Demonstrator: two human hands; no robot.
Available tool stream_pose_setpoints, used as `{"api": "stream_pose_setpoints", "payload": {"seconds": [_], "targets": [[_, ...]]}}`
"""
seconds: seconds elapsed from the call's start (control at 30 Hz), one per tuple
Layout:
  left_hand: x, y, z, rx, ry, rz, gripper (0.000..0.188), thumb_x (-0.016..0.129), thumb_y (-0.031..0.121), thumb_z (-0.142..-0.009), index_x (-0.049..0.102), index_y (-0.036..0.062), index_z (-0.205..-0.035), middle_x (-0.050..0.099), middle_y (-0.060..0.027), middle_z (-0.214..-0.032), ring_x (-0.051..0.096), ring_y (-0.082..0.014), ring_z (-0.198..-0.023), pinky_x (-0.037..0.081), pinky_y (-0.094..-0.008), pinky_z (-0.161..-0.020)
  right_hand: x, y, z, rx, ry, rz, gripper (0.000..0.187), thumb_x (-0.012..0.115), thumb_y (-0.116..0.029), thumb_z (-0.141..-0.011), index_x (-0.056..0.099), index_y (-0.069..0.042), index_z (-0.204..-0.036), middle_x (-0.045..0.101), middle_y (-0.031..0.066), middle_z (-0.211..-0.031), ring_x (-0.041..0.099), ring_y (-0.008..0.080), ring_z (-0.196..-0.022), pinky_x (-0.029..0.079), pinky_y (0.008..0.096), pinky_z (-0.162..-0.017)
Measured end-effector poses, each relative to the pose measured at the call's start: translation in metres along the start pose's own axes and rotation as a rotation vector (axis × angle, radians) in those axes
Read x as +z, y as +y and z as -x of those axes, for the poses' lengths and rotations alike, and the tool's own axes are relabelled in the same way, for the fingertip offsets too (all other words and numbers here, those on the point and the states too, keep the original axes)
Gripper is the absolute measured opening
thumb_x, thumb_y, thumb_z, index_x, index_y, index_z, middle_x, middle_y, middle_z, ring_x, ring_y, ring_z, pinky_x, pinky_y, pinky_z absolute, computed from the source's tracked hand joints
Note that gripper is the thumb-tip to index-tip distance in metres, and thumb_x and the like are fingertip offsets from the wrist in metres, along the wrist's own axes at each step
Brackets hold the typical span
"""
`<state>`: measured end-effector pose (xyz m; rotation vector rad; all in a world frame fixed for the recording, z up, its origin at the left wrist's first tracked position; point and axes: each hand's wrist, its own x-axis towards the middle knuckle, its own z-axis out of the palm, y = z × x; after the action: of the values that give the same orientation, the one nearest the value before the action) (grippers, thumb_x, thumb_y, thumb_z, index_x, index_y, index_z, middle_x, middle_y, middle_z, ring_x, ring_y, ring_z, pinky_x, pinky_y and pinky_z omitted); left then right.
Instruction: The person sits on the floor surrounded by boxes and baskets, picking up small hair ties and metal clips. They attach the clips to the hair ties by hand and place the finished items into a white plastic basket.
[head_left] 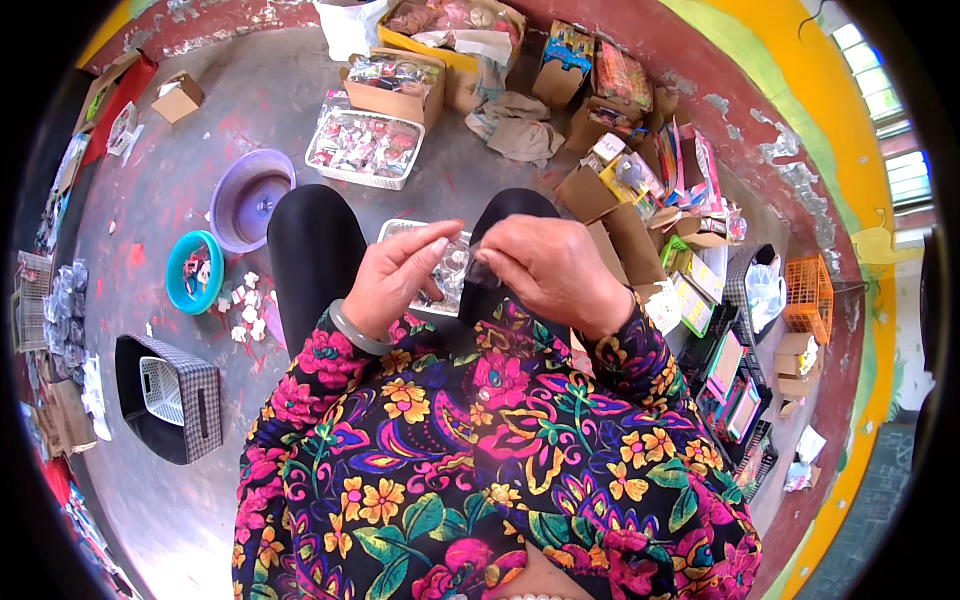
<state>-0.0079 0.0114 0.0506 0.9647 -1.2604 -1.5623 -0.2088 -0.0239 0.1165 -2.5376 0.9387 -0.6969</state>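
Note:
Over my lap, my left hand [400, 272] reaches rightward with its fingers stretched out and slightly apart; no held thing shows in it. My right hand [550, 268] is closed in a pinch, close to the left fingertips. A small dark, shiny bit seems to show at its fingertips, too small to name. Between my knees, below the hands, stands a small white plastic basket [392, 229] with small, shiny wrapped pieces inside. My left hand and forearm hide part of this basket.
Ahead stand a larger white basket [402, 181] of small packets and a cardboard box [433, 106]. A purple basin [222, 205], a turquoise basin [176, 290] and a checked bin [200, 410] are at left. Cardboard boxes [632, 245] and an orange crate [808, 300] crowd the right.

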Motion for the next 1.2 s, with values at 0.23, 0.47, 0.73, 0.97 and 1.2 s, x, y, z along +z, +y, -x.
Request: {"api": "stream_pose_setpoints", "payload": {"seconds": [0.23,0.47,0.73,0.97,1.2], "targets": [[-0.011,-0.009,-0.003,0.007,0.143,0.132,0.03,0.045,0.013,-0.091,0.054,-0.0036,-0.114,0.059,-0.0132,-0.109,0.057,-0.014,-0.098,0.049,-0.0202,-0.058,-0.013,-0.003,-0.004,0.064,-0.067,-0.076,0.017,0.055,-0.017,-0.081,0.056,-0.004,-0.072,0.053,0.0125,-0.067,0.055,0.0314,-0.065,0.041,0.0374,-0.054],[-0.013,-0.017,-0.008,-0.141,-0.095,0.121,0.041,0.052,0.007,-0.082,0.047,-0.0011,-0.122,0.052,-0.0087,-0.12,0.055,-0.0109,-0.094,0.047,-0.0203,-0.067,0.005,0.018,-0.008,0.388,-0.069,-0.14,0.023,0.055,-0.022,-0.075,0.061,-0.001,-0.068,0.056,0.0169,-0.06,0.056,0.0344,-0.059,0.043,0.0401,-0.054],[0.01,-0.021,-0.006,-0.146,-0.273,0.188,0.066,0.066,-0.002,-0.073,0.034,0.0046,-0.13,0.045,-0.0072,-0.123,0.047,-0.0112,-0.107,0.046,-0.0188,-0.069,0.017,0.013,-0.011,0.671,0.019,-0.657,0.026,0.055,-0.019,-0.078,0.059,0.003,-0.066,0.054,0.0061,-0.051,0.053,0.0102,-0.047,0.042,0.0254,-0.044],[0.011,-0.026,-0.007,-0.304,-0.049,0.261,0.03,0.061,0.004,-0.081,0.055,0.0039,-0.11,0.062,-0.0017,-0.093,0.056,-0.0062,-0.071,0.044,-0.0172,-0.051,0.023,0.022,-0.011,0.669,0.079,-0.858,0.027,0.057,-0.029,-0.085,0.059,-0.003,-0.08,0.056,-0.0004,-0.064,0.052,0.0051,-0.056,0.039,0.0186,-0.047],[0.001,-0.032,-0.011,-0.309,0.081,0.462,0.021,0.06,0.008,-0.082,0.059,0.0039,-0.103,0.062,0.0001,-0.09,0.054,-0.0048,-0.071,0.042,-0.0169,-0.053,0.045,0.038,0.012,0.727,-0.147,-0.879,0.029,0.062,-0.031,-0.082,0.059,-0.005,-0.093,0.058,-0.0027,-0.08,0.052,0.0031,-0.07,0.038,0.0164,-0.056]]}}
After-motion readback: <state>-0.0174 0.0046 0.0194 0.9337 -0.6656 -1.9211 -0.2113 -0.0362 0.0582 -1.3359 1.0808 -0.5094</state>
